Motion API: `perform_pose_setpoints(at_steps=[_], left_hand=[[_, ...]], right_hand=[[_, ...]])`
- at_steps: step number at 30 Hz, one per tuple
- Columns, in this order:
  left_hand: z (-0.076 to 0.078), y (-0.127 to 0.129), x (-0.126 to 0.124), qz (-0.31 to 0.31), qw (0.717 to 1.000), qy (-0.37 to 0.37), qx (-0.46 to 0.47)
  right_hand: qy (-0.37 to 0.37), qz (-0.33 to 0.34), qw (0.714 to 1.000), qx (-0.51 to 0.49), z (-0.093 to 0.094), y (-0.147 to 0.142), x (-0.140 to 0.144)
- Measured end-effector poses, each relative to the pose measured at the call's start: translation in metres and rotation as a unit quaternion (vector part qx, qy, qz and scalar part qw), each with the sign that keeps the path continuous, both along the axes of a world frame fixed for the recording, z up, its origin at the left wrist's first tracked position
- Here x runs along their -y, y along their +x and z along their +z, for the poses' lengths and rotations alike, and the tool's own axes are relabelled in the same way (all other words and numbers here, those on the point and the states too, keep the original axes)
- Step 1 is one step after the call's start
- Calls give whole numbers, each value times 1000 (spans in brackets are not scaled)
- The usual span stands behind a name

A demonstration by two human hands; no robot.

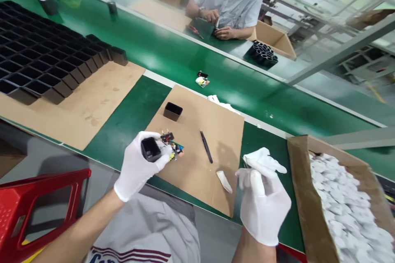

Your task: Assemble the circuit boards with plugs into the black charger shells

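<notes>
White-gloved, the fingers of the left hand (135,166) wrap around a small black box (151,153), its open mouth showing a dark interior that is hard to read. A circuit assembly (175,148) sits against the fingertips beside the box; its near part is covered, so its wires cannot be traced. The right hand's fingers (257,183) bend over a white, cloth-like piece (263,159); glove and piece blend, and whether they grip anything cannot be told.

Between the hands, tweezers (206,146) and a white strip (224,182) lie on a cardboard sheet (193,117), with a second black box (173,111) near its far edge. Around it is the green desk (123,127). To the right, a carton (298,185) of white pieces (342,197) runs out of view; at left, rows of black boxes (46,53) are cut off. Across, a co-worker's fingers hide most of a small dark item.
</notes>
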State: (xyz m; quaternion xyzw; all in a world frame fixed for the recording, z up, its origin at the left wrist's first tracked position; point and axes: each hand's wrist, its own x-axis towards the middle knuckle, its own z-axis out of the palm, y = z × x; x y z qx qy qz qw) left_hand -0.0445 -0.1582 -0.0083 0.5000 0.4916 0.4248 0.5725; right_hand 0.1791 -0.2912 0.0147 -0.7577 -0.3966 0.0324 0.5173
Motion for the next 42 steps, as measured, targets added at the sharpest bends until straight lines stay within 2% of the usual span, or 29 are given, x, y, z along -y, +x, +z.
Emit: perform_pose_setpoints(at_steps=[2,4,7,11,15,17,21,24,26,28,32,35,36,37,38,40,41,42], left_hand=[[-7,1,0,-14,1000,3,-14],[-11,6,3,-30,999,18,-34],[-10,14,11,-59,995,47,-68],[-2,14,21,-100,988,70,-91],[3,3,24,-150,980,87,-94],[4,-4,23,-174,979,77,-71],[2,-19,16,-249,966,62,7],[0,-26,10,-295,950,104,15],[1,-29,9,-314,938,147,-3],[4,-30,10,-323,930,175,-26],[9,-30,16,-327,930,162,-33],[9,-29,20,-305,942,138,-16],[9,-28,20,-292,947,136,-11],[9,-27,20,-281,949,141,-4],[9,-26,19,-272,951,149,4],[12,-24,17,-261,952,162,16],[14,-23,16,-259,952,164,19],[17,-22,16,-257,952,163,19]], right_hand=[[-12,22,1000,-12,-4,-2,10],[-68,73,993,59,-6,-16,12],[-134,157,961,185,-7,-43,2],[-150,169,932,284,-11,-65,-19],[-130,200,926,293,-18,-66,-31],[-103,212,940,247,-22,-64,-32],[-66,213,971,86,-27,-57,-30],[-32,235,969,-63,-24,-53,-27],[-7,277,939,-206,-23,-54,-26],[27,294,894,-337,-23,-57,-23],[117,231,832,-491,-35,-64,-18],[118,193,804,-550,-41,-65,-15],[114,193,808,-544,-41,-65,-15],[111,199,825,-518,-39,-63,-14],[103,215,857,-456,-35,-61,-14],[63,251,929,-264,-25,-53,-13],[37,266,949,-163,-20,-48,-13],[11,277,957,-80,-14,-43,-12]])
